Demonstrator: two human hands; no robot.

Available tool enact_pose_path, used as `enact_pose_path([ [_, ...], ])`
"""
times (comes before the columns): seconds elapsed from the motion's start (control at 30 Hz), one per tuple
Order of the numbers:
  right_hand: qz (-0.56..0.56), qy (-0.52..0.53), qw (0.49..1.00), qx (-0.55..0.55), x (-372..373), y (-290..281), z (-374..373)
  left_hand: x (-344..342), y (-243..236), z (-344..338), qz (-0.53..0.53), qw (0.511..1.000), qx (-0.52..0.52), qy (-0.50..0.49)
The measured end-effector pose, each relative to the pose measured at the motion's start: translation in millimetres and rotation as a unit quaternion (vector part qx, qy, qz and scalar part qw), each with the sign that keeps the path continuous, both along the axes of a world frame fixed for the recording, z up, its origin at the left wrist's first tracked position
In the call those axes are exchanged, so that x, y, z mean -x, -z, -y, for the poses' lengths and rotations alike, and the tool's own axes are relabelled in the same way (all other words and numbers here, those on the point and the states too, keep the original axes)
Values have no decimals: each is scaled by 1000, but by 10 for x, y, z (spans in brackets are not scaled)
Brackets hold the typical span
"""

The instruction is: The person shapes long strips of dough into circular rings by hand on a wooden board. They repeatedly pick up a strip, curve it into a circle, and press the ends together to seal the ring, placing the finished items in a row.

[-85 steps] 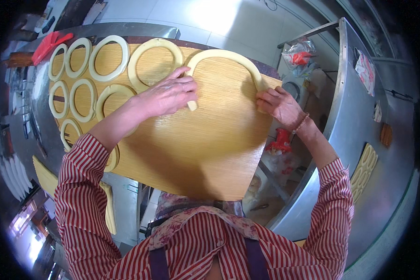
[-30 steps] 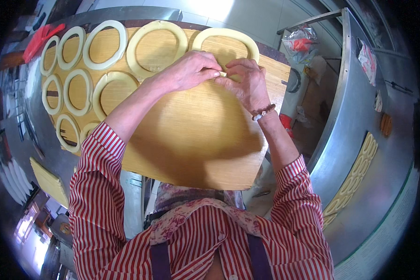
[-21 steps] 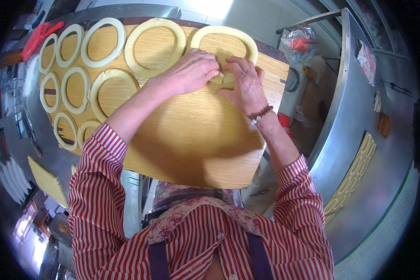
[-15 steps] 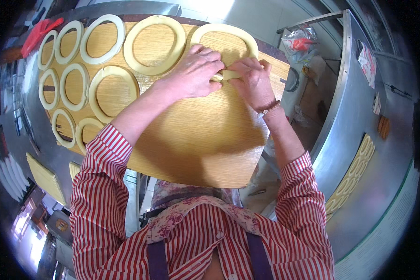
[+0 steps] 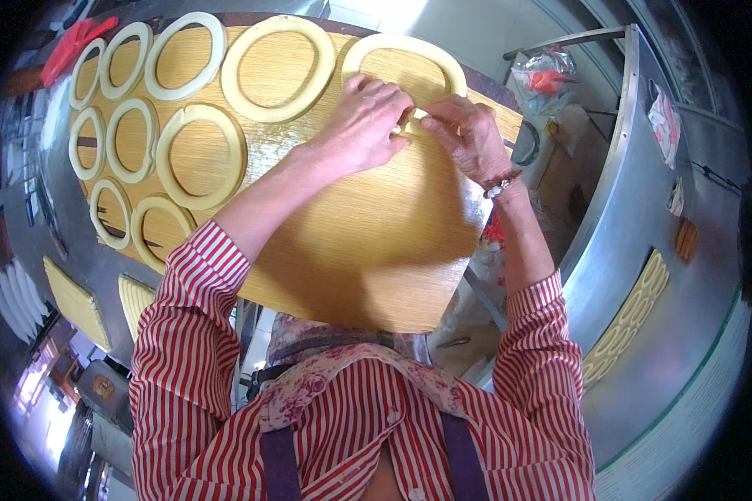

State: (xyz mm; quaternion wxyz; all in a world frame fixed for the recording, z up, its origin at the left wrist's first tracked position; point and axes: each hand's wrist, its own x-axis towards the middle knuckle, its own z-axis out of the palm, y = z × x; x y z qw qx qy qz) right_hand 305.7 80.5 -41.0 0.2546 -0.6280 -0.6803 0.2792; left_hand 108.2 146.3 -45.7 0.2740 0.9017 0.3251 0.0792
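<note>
At the far left, a red plastic item lay by the far corner of the wooden desk, and a ridged yellow slab sat lower down, off that desk. Nine closed dough rings filled the left part of the wood, several almost touching, so a nudge could have stuck neighbours together or pushed them out of round. The left sleeve came close to the lowest ones; a careless swing of the elbow might have dragged one. Right of these, the left hand had its fingers curled and gathered, pinching one end of the dough loop. That loop lay at the far right of the wood, arching away from the person, just beside the nearest ring, its two ends brought together between the hands. The right hand pinched the other end between thumb and forefinger. Whether the ends had bonded could not be told; too light a squeeze, or a dry surface, could leave a seam that opened, while pulling apart might thin or tear the dough. Further right, a bracelet circled the wrist, and a patterned yellow slab rested on a metal surface.
</note>
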Motion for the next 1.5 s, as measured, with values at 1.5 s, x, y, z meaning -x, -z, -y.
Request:
enact_pose_path([
  [1.5,155,75,979,-110,454,227,60,229,73,-92,-9,999,-38,-18],
])
